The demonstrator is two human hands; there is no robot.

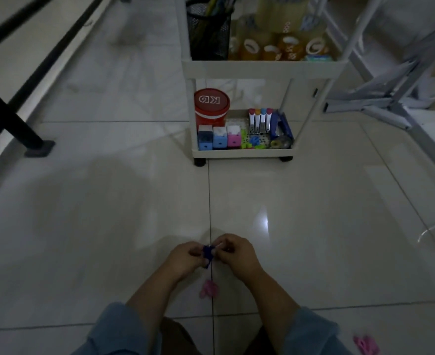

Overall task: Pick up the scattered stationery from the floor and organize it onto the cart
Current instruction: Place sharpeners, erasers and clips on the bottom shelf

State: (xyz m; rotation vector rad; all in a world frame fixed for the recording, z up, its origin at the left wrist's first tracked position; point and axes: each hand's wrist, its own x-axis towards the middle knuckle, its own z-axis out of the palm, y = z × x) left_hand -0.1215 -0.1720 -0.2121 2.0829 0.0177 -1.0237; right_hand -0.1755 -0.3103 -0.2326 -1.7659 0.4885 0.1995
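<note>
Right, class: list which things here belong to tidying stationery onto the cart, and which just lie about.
Belongs: small blue item pinched by left hand and right hand; pink item below; second pink item, lower right; cart.
Lying about: black table leg; grey folded frame.

Two bare hands show, a left hand [183, 258] and a right hand [237, 252], pinching one small dark blue plastic clip [208, 253]. Two pink plastic clips [208, 289] lie on the floor [108, 213]. There is one white two-tier plastic cart [262, 69]. Its top tier holds one black mesh pen cup [208, 34] and at least five clear tape rolls [251, 47] in front; the blurred stack behind cannot be counted. Below are one red round lidded tub [211, 106], three small plastic cubes [219, 139], four metal tools with coloured caps [258, 121], one blue stapler [283, 124] and one small tape roll [279, 144]. The small bright clips [252, 142] there are too jumbled to count.
</note>
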